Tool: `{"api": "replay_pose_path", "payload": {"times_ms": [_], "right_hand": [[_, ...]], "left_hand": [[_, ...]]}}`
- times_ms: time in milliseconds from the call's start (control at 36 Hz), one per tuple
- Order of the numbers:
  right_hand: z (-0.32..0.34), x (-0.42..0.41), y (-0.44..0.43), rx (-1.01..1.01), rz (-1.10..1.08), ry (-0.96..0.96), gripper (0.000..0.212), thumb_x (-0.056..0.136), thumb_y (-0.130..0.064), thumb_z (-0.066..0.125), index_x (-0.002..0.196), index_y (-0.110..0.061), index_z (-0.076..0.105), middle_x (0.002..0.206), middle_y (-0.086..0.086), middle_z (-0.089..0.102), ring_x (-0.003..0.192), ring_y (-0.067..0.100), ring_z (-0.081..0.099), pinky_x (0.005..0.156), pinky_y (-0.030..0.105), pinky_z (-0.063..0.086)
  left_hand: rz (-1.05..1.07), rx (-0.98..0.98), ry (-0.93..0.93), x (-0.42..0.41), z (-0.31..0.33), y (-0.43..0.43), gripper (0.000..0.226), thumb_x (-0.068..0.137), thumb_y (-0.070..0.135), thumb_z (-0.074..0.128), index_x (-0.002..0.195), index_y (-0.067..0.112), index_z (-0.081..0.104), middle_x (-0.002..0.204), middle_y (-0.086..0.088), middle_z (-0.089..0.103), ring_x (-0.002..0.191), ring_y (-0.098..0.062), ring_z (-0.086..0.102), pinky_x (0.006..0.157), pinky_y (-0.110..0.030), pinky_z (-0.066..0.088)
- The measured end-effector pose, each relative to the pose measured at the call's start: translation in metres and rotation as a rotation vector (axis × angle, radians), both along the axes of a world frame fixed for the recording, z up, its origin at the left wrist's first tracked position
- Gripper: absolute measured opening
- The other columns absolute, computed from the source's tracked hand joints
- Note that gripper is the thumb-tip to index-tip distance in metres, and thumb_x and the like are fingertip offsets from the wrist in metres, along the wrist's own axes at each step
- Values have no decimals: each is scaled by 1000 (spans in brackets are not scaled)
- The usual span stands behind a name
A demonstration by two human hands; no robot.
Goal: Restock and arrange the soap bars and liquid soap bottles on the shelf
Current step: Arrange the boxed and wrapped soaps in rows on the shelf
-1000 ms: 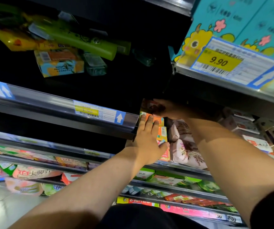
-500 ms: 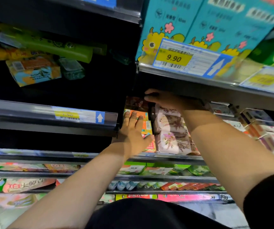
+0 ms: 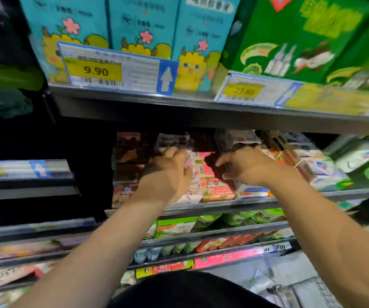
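Soap packs (image 3: 217, 190) below 9.90 price tag (image 3: 94, 71): left hand (image 3: 165, 174) curls over top of floral pack (image 3: 192, 192); grip of right hand (image 3: 248, 167) indiscernible. Packs probably light, firm, slick-wrapped; hold by edges.

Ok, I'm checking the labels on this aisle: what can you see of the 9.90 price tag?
The 9.90 price tag is a white card with a blue border, set in the front rail of the upper shelf, in front of the turquoise boxes. A yellow panel carries 9.90 in dark digits, with a barcode beneath. Its right end is blue with a white upward arrow. The small print is blurred. It slopes down to the right in this view, and nothing touches its face.
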State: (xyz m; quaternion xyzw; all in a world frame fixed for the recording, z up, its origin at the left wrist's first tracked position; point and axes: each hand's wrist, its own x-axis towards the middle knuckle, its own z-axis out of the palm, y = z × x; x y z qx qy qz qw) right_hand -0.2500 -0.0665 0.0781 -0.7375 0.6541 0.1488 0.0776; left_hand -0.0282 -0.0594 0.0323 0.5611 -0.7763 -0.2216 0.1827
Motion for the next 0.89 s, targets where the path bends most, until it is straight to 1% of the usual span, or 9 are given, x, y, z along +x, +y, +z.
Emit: {"api": "replay_pose_path", "payload": {"times_ms": [111,194,222,306,333,444,694,806,889], "right_hand": [[-4,-15,-2,-59,18,33,45,90,-41,68,134,-34,58,119,1,70,111,24,63,94,33,49],[0,-18,-4,-49,-26,-55,45,96,-38,62,139,-35,52,122,0,68,74,17,65,80,30,53],[0,-20,-6,-48,-13,-46,45,97,-38,59,141,-35,49,129,1,64,73,15,62,80,29,51],[2,-23,-22,-180,75,13,47,96,-41,60,141,-33,50,145,1,52,123,24,53,103,33,39],[4,-23,-28,-204,101,-2,48,95,-42,61,140,-32,51,144,2,52,129,25,48,106,33,36],[3,-22,-51,-144,74,-76,61,90,-39,70,145,-29,45,146,3,49,131,24,48,104,31,37],[4,-13,-88,-57,136,15,85,85,-37,76,154,-12,32,156,9,38,143,23,33,95,18,27],[-5,-8,-96,-41,180,59,78,81,-43,79,145,-15,45,142,8,54,127,23,50,81,20,30],[-10,-6,-103,-5,187,48,72,80,-34,81,142,-15,48,136,6,57,121,21,53,77,18,29]], "left_hand": [[-45,50,-247,-31,-3,-7,69,99,60,34,155,20,25,160,-2,24,145,-28,29,114,-39,28],[-64,73,-344,-43,-10,-5,86,95,69,35,159,19,7,165,-3,9,151,-29,14,119,-44,17],[-66,48,-366,-44,-15,-3,90,93,73,33,159,18,5,166,-4,7,151,-29,14,120,-43,16],[-50,-50,-370,-43,-22,1,93,92,77,30,159,19,3,166,-7,8,151,-25,15,120,-36,17],[-40,-53,-354,-43,-23,1,91,92,76,31,159,21,3,167,-6,7,152,-24,12,120,-36,15],[-23,-59,-380,-44,-26,-1,90,90,77,32,159,27,2,166,1,1,152,-23,-2,122,-39,1],[-48,-69,-386,-42,-29,-6,90,89,79,28,159,27,2,167,1,9,152,-22,13,122,-41,9],[-23,-32,-407,-45,-26,-1,89,91,77,29,159,29,-2,168,3,4,153,-19,8,122,-40,4],[-6,-22,-405,-47,-21,3,85,90,77,29,158,32,5,165,4,16,150,-20,17,121,-40,11]]}}
